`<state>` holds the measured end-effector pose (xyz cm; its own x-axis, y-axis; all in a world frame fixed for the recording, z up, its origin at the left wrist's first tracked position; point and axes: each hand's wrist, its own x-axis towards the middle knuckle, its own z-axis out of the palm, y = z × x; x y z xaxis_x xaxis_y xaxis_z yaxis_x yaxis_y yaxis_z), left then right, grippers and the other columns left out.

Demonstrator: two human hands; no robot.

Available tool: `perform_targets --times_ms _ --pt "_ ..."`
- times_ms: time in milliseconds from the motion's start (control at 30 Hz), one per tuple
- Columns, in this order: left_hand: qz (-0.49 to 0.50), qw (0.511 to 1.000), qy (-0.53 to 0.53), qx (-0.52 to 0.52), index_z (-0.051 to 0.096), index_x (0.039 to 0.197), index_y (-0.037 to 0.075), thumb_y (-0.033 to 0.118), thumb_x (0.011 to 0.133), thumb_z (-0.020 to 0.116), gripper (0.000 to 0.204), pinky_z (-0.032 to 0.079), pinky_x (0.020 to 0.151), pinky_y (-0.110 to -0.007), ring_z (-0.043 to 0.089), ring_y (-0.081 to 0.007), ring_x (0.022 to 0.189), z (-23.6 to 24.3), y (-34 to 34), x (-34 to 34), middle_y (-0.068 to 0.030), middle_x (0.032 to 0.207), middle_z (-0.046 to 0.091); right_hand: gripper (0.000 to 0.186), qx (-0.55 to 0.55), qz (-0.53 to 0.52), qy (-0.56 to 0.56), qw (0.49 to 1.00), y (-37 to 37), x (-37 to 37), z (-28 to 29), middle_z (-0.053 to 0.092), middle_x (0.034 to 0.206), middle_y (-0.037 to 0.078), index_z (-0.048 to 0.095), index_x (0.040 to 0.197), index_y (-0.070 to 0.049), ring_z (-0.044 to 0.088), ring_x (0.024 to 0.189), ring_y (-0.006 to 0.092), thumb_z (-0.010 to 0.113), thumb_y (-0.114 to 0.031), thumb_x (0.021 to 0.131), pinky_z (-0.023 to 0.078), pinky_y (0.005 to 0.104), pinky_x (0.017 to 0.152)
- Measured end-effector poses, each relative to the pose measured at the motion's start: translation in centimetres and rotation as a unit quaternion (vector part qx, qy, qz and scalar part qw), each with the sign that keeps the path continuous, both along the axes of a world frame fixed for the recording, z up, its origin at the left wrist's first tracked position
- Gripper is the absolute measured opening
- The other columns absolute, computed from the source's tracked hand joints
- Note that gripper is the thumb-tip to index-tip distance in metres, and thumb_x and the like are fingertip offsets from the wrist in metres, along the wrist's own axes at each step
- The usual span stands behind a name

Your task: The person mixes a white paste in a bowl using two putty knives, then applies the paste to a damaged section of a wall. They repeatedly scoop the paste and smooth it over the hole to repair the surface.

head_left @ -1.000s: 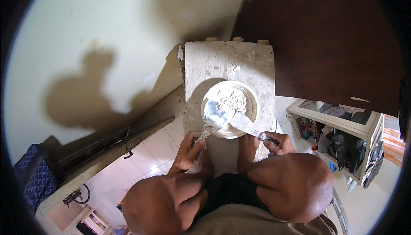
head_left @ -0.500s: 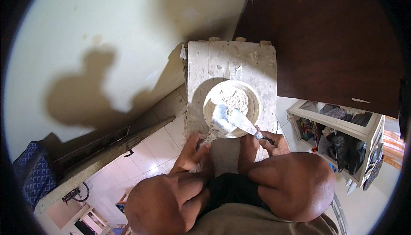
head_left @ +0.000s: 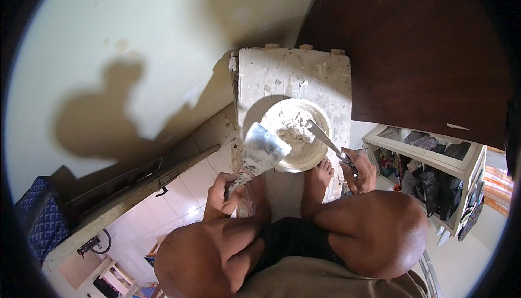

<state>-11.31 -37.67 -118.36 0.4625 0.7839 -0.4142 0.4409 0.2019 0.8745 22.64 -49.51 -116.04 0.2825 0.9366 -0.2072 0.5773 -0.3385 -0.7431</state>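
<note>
The left grip (head_left: 221,192) was closed round the handle of a wide, smeared putty knife (head_left: 266,149), its blade at the near-left rim of the bucket (head_left: 317,152). The right grip (head_left: 359,172), right of the bucket, held a second putty knife (head_left: 322,135), tip over the pale paste (head_left: 293,121) inside. Beneath the bucket was a whitish worktop (head_left: 304,70). The step seemed to be working paste between blades; the next move would call for keeping both above the bucket.
</note>
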Motion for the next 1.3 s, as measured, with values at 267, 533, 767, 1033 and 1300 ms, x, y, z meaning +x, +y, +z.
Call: perform_targets --times_ms 267,533,767,1033,1300 --pt "0.084 0.990 -0.106 -0.043 0.047 0.118 -0.001 0.005 0.095 0.053 0.025 0.044 0.078 -0.028 0.054 -0.0137 0.087 0.3 1.0 2.3 -0.0099 0.099 0.058 0.020 0.013 0.116 -0.122 0.986 0.4 -1.8 4.0 0.063 0.091 0.014 0.063 0.107 -0.001 0.061 0.069 0.0295 0.058 -0.006 0.089 0.050 0.0369 0.064" --pt "0.003 0.979 -0.162 -0.121 0.027 0.140 0.006 0.016 0.100 0.050 0.047 0.045 0.063 -0.024 0.054 -0.0119 0.088 -1.2 2.4 7.1 -0.0122 0.115 0.056 0.035 -0.078 -0.199 0.340 0.916 -0.8 -0.9 -1.5 0.063 0.085 0.003 0.057 0.121 0.000 0.055 0.071 0.0085 0.061 -0.012 0.089 0.041 0.0239 0.054" --pt "-0.073 0.964 -0.225 -0.124 0.035 0.140 0.005 0.018 0.101 0.051 0.044 0.049 0.062 -0.025 0.056 -0.0128 0.091 -2.2 2.6 10.1 -0.0128 0.120 0.054 0.040 0.036 -0.195 0.503 0.842 1.1 -2.7 -2.1 0.061 0.099 0.005 0.041 0.126 -0.005 0.055 0.074 0.0072 0.059 -0.001 0.090 0.042 0.0232 0.053" --pt "-0.032 0.954 -0.244 -0.174 0.056 0.122 -0.003 0.026 0.099 0.058 0.037 0.044 0.062 -0.023 0.054 -0.0074 0.076 -3.0 2.5 12.4 -0.0036 0.100 0.055 0.033 0.058 -0.093 0.215 0.971 4.4 -4.9 -4.2 0.059 0.086 0.016 0.038 0.119 -0.002 0.058 0.078 0.0239 0.050 -0.021 0.095 0.045 0.0377 0.071" --pt "-0.032 0.961 -0.208 -0.177 0.064 0.104 -0.004 0.029 0.092 0.067 0.035 0.043 0.057 -0.024 0.052 -0.0066 0.071 -0.8 3.2 13.7 -0.0021 0.101 0.048 0.032 0.035 -0.167 0.293 0.941 4.3 -5.5 -5.5 0.060 0.088 0.015 0.045 0.115 -0.003 0.060 0.078 0.0271 0.044 -0.031 0.100 0.047 0.0414 0.072"
